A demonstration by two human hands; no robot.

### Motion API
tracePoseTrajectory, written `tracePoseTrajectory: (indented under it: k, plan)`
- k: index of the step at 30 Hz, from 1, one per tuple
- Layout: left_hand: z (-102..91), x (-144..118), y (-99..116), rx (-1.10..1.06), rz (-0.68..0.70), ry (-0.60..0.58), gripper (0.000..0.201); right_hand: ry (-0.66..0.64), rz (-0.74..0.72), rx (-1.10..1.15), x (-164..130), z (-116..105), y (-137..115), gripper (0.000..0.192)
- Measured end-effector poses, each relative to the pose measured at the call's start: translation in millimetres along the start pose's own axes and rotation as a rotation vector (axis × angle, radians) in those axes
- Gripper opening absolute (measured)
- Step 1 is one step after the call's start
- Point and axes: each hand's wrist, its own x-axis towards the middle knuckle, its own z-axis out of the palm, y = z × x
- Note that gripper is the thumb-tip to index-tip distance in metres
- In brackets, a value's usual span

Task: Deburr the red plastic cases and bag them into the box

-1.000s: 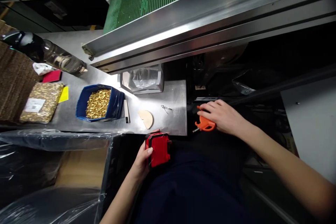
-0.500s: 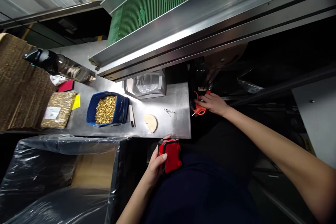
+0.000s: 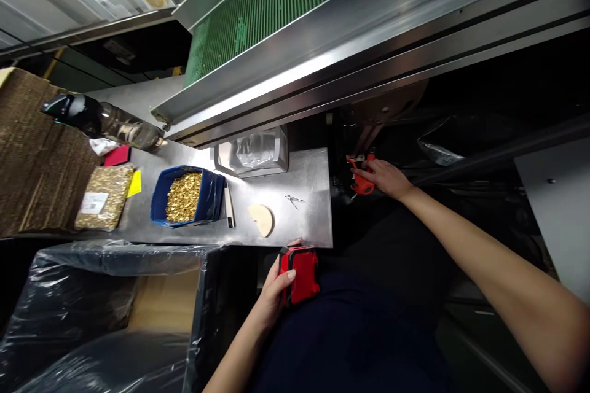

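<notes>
My left hand (image 3: 275, 287) is wrapped round a red and black box-shaped case (image 3: 303, 276), held in front of my body just off the table's near edge. The thumb lies across the case's side. Out to the right, beyond the table end, my right hand (image 3: 389, 179) has its fingers closed on an orange-handled tool (image 3: 364, 184). The tool's far end is lost in the dark under the conveyor, so its exact kind cannot be made out. On the metal table (image 3: 306, 224) between the hands lie a small metal piece (image 3: 294, 199) and a pale half-round piece (image 3: 262, 221).
A blue bin (image 3: 209, 196) holds small gold-coloured parts, beside a black-and-white stick (image 3: 229, 206). A clear-fronted tray (image 3: 251, 153) stands under the green conveyor (image 3: 276, 3). Leftward are a bottle (image 3: 124, 126), a bag of parts (image 3: 104, 196) and a plastic-lined box (image 3: 161, 301).
My right hand and the orange-handled tool have shifted slightly right and up. The left hand still grips the red case, almost unmoved. The whole view has tilted a little.
</notes>
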Motion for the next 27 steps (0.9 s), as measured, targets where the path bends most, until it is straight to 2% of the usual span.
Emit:
tracePoseTrajectory:
  k: [4, 7, 10, 13, 15, 18, 20, 21, 23, 25, 27]
  plan:
    - [7.8, 0.8, 1.7, -0.011, -0.004, 0.03, 0.073, 0.04, 0.201, 0.094, 16.5, 4.3, -16.2, 0.052]
    - [17.3, 0.7, 5.1, -0.055, -0.004, 0.029, 0.071, 0.076, 0.385, 0.186, 19.3, -0.7, -28.1, 0.052]
    - [24.0, 3.5, 8.6, -0.132, -0.009, 0.036, 0.068, 0.131, 0.579, 0.291, 8.5, -18.0, -45.6, 0.054]
    - [27.0, 11.4, 10.2, -0.209, -0.036, 0.06, 0.067, 0.143, 0.753, 0.452, -17.2, -43.8, -79.7, 0.043]
    - [29.6, 18.9, 9.5, -0.237, -0.028, 0.094, 0.061, 0.047, 0.761, 0.633, -39.3, -61.0, -116.4, 0.049]
    - [37.3, 30.6, 6.1, -0.259, 0.012, 0.169, 0.043, -0.208, 0.616, 0.958, -67.4, -81.8, -184.7, 0.068]
    - [43.9, 36.8, 3.3, -0.258, -0.004, 0.175, 0.039, -0.422, 0.551, 1.323, -75.4, -90.9, -226.3, 0.07]
    - [46.7, 38.9, 2.3, -0.247, -0.021, 0.161, 0.04, -0.461, 0.587, 1.48, -75.8, -94.1, -242.5, 0.07]
    - [49.3, 41.0, 2.4, -0.22, -0.053, 0.125, 0.045, -0.45, 0.738, 1.724, -72.0, -97.6, -262.8, 0.069]
    - [46.2, 40.3, 6.1, -0.118, -0.071, 0.073, 0.05, -0.36, 0.89, 1.804, -66.8, -97.8, -269.3, 0.068]
    - [37.1, 37.2, 13.3, 0.173, -0.061, 0.047, 0.058, -0.329, 0.95, 1.821, -63.5, -94.8, -268.7, 0.068]
